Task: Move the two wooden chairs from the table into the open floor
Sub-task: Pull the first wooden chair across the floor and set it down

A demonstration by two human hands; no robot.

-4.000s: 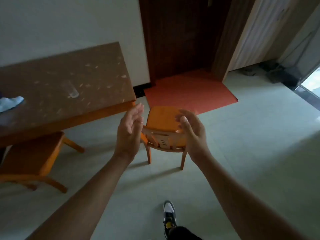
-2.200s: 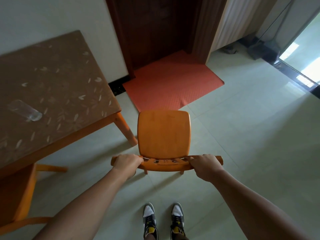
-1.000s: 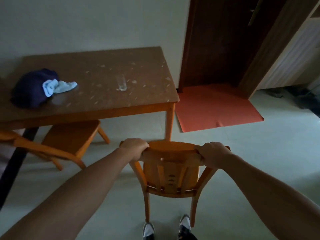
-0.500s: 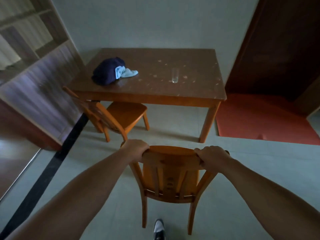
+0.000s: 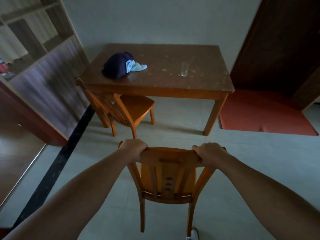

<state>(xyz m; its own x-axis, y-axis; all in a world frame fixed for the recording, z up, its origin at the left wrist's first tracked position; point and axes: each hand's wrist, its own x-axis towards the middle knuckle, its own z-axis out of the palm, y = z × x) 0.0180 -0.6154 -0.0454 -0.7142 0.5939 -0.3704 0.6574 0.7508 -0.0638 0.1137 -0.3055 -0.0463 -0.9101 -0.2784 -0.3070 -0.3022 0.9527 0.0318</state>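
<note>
- Our left grip [image 5: 134,148] is clenched over the left end of the top rail of the near wooden chair [image 5: 168,177]; the fingers curl over the rail's far edge.
- Our right grip [image 5: 208,153] is clenched over the right end of the same rail, so the carved centre of the rail lies bare between the two grips.
- Below the grips, the near wooden chair stands out on the pale floor [image 5: 242,170], its slatted back facing us and its rear legs running down beneath our forearms; whether its feet touch the floor we cannot tell.
- Ahead of the left grip and a little to its left, the second wooden chair [image 5: 128,110] stands at the surface [image 5: 159,73], its seat partly under the near edge and its back turned outward at an angle.
- Farther ahead, on the surface, lie a dark blue bundle [image 5: 117,66] with a light blue cloth [image 5: 136,66] touching its right side, and, well apart to the right, an upright clear glass [image 5: 184,68].
- Ahead of the right grip and off to its right, a red mat [image 5: 263,115] lies on the floor beside the surface's right leg.
</note>
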